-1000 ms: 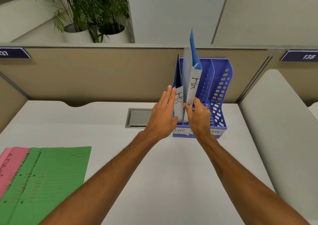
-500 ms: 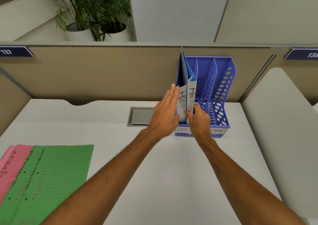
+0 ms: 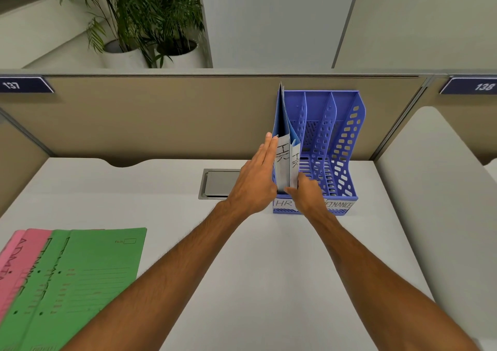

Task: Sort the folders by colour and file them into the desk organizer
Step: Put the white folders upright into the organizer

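While the two blue folders [image 3: 284, 162] stand upright in the leftmost compartment of the desk organizer [image 3: 349, 135], behind its "HR" label [image 3: 283, 203], my left hand [image 3: 255, 181] lies flat against their left side, fingers straight and together. My right hand [image 3: 306, 197] is curled at the folders' lower front edge, thumb on the near side and fingers to the right, pinching them there. The organizer stands at the back of the desk [image 3: 269, 283], close to the partition [image 3: 161, 114]. Green folders [image 3: 86, 278] lie fanned flat at the near left, overlapping pink folders [image 3: 18, 256] further left, well apart from both hands. A grey hatch [image 3: 219, 184] sits just left of my left hand.
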Demonstrator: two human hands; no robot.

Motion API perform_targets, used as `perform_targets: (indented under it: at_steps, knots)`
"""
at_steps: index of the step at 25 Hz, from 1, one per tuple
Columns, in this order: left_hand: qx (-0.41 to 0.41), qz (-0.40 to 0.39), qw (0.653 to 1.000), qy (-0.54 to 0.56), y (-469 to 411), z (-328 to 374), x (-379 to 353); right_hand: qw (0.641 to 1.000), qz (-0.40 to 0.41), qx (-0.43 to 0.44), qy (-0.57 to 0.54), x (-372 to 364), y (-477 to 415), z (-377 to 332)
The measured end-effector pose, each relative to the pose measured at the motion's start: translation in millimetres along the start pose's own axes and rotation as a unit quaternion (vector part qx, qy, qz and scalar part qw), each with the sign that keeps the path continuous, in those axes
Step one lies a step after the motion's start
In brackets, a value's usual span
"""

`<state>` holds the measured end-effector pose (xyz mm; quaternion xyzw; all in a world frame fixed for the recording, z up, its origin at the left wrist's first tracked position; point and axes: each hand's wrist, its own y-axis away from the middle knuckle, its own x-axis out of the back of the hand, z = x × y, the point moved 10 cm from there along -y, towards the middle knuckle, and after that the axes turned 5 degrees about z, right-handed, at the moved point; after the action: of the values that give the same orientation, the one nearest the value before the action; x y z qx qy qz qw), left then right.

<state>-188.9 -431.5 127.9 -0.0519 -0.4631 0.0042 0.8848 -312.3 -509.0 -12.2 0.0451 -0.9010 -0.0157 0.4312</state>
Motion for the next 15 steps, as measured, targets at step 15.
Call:
perform_targets:
  at_steps: [15]
  knots:
    - [0.108, 0.039, 0.991, 0.072, 91.0, -82.5, 15.8, 0.993, 0.046, 0.104, -0.020, 18.5, 84.7, -60.5]
